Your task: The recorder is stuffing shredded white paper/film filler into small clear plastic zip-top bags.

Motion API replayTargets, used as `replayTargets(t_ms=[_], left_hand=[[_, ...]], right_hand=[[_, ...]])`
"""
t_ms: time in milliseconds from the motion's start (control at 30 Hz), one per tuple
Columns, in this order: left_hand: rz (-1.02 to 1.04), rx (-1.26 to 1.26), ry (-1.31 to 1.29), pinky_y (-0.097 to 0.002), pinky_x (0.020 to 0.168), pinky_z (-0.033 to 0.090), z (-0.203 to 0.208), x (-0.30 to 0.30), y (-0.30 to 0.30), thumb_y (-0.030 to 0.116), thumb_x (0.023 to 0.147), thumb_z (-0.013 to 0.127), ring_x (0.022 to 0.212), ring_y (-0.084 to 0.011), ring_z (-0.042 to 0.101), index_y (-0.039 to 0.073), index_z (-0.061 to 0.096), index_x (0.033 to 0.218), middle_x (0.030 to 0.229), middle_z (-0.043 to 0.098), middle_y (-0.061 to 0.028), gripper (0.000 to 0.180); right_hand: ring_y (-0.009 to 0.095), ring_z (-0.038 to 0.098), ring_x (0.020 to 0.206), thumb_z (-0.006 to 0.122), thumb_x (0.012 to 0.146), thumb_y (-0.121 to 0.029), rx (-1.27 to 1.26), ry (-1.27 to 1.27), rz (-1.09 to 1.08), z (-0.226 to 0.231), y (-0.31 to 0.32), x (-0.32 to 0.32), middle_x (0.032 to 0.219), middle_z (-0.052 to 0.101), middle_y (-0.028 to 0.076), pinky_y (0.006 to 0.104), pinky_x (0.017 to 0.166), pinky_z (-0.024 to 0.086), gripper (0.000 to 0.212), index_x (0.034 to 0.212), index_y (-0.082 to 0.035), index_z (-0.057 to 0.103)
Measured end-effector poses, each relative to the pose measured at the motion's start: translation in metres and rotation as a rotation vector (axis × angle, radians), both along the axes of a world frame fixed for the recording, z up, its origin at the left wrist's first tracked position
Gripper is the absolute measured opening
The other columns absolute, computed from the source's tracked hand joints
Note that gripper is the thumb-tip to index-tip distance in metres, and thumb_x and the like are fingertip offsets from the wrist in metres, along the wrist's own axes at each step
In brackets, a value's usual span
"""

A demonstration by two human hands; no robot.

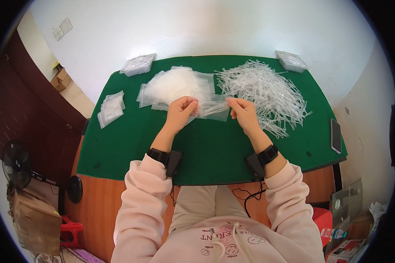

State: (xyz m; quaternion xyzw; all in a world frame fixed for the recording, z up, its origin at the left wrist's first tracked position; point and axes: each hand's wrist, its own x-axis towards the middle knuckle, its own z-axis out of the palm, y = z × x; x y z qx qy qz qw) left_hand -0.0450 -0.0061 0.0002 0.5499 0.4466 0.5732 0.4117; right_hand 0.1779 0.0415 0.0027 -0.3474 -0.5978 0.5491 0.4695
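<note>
Between my two hands a clear flat plastic bag (214, 108) is stretched sideways, with several thin clear sticks showing inside it. My left hand (180, 115) pinches the bag's left end with fingers closed. At its right end, my right hand (245, 115) grips the edge between thumb and fingers. Just behind my left hand spreads a heap of flat, cloudy-clear plastic bags (173, 85). Behind and right of my right hand lies a big loose pile of thin clear plastic sticks (267, 94), some with looped ends. Several filled small bags (111, 109) overlap at the table's left.
The table (206, 158) has a green cloth top. Clear plastic boxes (138, 65) stand at its back left, and another clear box (291, 61) at its back right. A phone (335, 136) lies by the right edge. A fan (16, 164) stands left, near a cardboard box (35, 221).
</note>
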Motion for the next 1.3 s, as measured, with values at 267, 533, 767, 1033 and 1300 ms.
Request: replayTargets(t_ms=[267, 533, 767, 1033, 1300], left_hand=[[0.124, -0.066, -0.069, -0.0228, 0.061, 0.048, 0.011, -0.028, -0.009, 0.02, 0.088, 0.053, 0.069, -0.01, 0.058, 0.003, 0.057, 0.095, 0.081, 0.06, -0.0025, 0.019], [0.461, -0.202, -0.146, -0.0278, 0.066, 0.049, 0.005, -0.152, -0.054, 0.024, 0.089, 0.051, 0.077, -0.0135, 0.059, 0.007, 0.054, 0.105, 0.092, 0.061, -0.0043, 0.023], [0.749, -0.262, -0.169, -0.0299, 0.071, 0.049, -0.004, -0.255, -0.096, 0.019, 0.089, 0.049, 0.082, -0.0168, 0.059, 0.003, 0.051, 0.109, 0.098, 0.061, -0.0082, 0.026], [1.078, -0.051, 0.785, -0.0374, 0.097, 0.033, -0.003, -0.241, -0.073, 0.025, 0.077, 0.062, 0.114, -0.0333, 0.042, -0.004, 0.043, 0.121, 0.12, 0.047, -0.0212, 0.056], [0.513, 0.199, 0.981, -0.0419, 0.098, 0.031, 0.012, -0.099, -0.008, 0.027, 0.072, 0.066, 0.118, -0.0376, 0.038, 0.0, 0.044, 0.121, 0.123, 0.044, -0.0232, 0.059]], right_hand=[[0.004, 0.048, 0.056, 0.052, 0.088, -0.021, -0.009, -0.017, -0.047, -0.002, 0.0, 0.01, 0.084, 0.059, 0.002, 0.0182, 0.049, 0.04, 0.026, 0.105, -0.003, 0.058], [0.004, 0.048, 0.055, 0.052, 0.088, -0.022, -0.024, -0.074, 0.088, -0.003, -0.004, -0.001, 0.083, 0.059, 0.002, 0.018, 0.049, 0.04, 0.024, 0.1, -0.002, 0.058], [0.004, 0.047, 0.055, 0.052, 0.088, -0.023, -0.025, -0.077, 0.159, -0.002, -0.005, -0.003, 0.081, 0.058, 0.001, 0.018, 0.049, 0.04, 0.023, 0.097, -0.003, 0.059], [0.004, 0.047, 0.054, 0.054, 0.087, -0.022, -0.026, -0.098, 0.16, -0.005, -0.001, -0.003, 0.078, 0.058, 0.001, 0.0182, 0.048, 0.039, 0.021, 0.094, -0.003, 0.059], [0.016, 0.053, 0.068, 0.063, 0.077, -0.02, 0.526, -0.471, -0.196, -0.021, 0.019, 0.012, 0.085, 0.059, 0.008, 0.0294, 0.06, 0.043, 0.022, 0.093, -0.005, 0.059]])
